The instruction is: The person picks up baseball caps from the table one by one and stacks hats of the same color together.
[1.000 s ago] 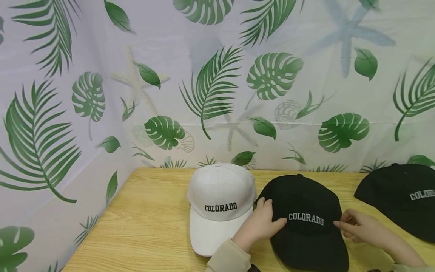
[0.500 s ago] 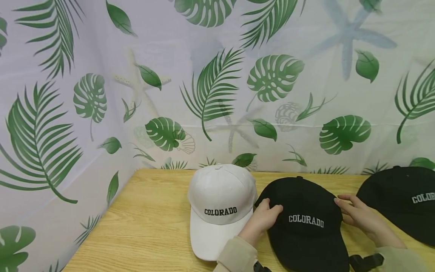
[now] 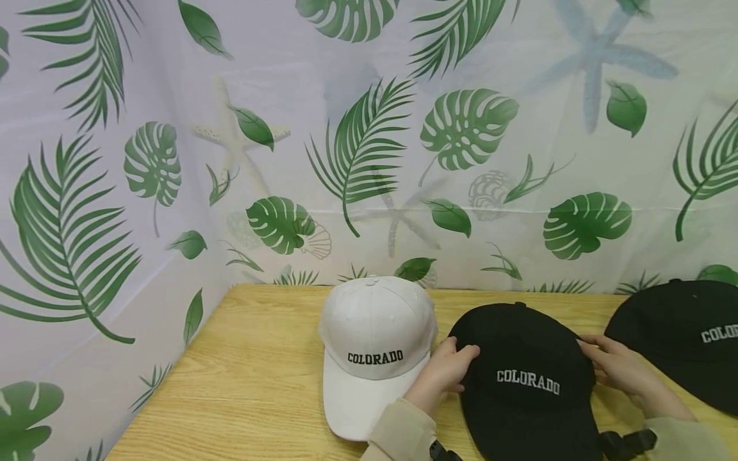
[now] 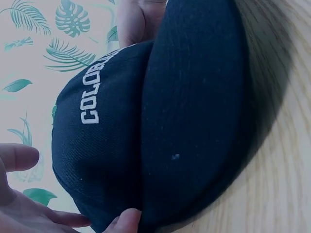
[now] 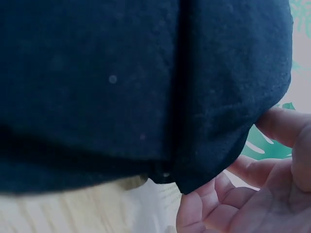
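A black baseball cap [image 3: 527, 358] with white COLORADO lettering lies on the wooden table, brim toward me. At its left side my left hand [image 3: 442, 374] holds the edge. In the left wrist view, fingertips of the left hand [image 4: 53, 216] touch the cap [image 4: 194, 97] near the brim seam, while one digit stands off it. My right hand [image 3: 625, 368] grips the cap's right side. The right wrist view shows one digit of that hand [image 5: 272, 194] on the outside of the cap [image 5: 97, 97] and other fingers at its lower edge, partly hidden.
A white COLORADO cap [image 3: 375, 346] sits close on the left, beside my left forearm. On the right, another black cap [image 3: 680, 339] is cut off by the frame. Behind the wooden table [image 3: 248, 371] hangs a leaf-patterned cloth [image 3: 346, 128].
My right hand has moved up along the cap's right side and taken hold there. The left hand has shifted slightly. Between my hands, the black cap has moved a little to the right.
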`<state>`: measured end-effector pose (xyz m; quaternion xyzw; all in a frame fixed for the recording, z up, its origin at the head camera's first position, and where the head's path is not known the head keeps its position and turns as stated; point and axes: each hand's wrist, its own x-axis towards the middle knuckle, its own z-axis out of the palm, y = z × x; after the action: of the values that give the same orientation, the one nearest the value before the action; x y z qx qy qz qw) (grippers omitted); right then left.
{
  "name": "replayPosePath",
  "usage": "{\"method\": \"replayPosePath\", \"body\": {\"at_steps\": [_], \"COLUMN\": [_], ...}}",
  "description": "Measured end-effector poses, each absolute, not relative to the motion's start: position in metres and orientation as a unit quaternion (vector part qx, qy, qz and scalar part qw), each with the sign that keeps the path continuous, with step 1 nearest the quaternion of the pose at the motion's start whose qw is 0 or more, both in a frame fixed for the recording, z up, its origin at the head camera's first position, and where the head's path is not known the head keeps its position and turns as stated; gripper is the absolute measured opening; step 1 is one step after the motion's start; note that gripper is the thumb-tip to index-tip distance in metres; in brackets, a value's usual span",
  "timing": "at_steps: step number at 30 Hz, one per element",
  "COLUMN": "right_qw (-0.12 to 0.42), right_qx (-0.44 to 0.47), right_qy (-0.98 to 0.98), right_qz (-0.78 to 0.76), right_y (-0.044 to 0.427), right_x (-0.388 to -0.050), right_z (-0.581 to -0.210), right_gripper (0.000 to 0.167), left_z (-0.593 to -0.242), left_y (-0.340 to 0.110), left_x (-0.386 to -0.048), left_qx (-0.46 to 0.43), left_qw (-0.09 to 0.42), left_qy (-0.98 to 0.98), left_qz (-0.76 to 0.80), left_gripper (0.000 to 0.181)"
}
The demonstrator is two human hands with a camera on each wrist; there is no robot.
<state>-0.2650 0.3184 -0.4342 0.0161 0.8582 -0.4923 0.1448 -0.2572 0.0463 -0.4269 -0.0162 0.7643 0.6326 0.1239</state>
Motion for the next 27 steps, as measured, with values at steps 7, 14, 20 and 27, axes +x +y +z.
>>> {"method": "replayPosePath", "body": {"at_steps": [7,14,20,27], "right_qw": [0.132,0.116,0.112,0.129], "right_qx": [0.013,0.014,0.012,-0.005], "right_qy": [0.859,0.874,0.877,0.858], "right_qz": [-0.495,-0.472,-0.467,-0.496], "right_y": [0.321,0.323,0.322,0.312], "right_x": [-0.261,-0.258,-0.255,-0.251], "right_z": [-0.434,-0.432,-0.431,-0.427], "right_gripper": [0.066,0.069,0.067,0.067], "left_z": [-0.424,-0.411,-0.409,-0.418], "left_y": [0.049,0.049,0.043,0.026], "left_x": [-0.255,-0.247,-0.239,-0.232], "left_qx": [0.002,0.110,0.175,0.224], "left_qw": [0.131,0.124,0.164,0.208], "left_qy": [0.774,0.861,0.891,0.883], "left_qz": [0.619,0.480,0.386,0.357], "left_gripper": [0.060,0.063,0.066,0.066]}}
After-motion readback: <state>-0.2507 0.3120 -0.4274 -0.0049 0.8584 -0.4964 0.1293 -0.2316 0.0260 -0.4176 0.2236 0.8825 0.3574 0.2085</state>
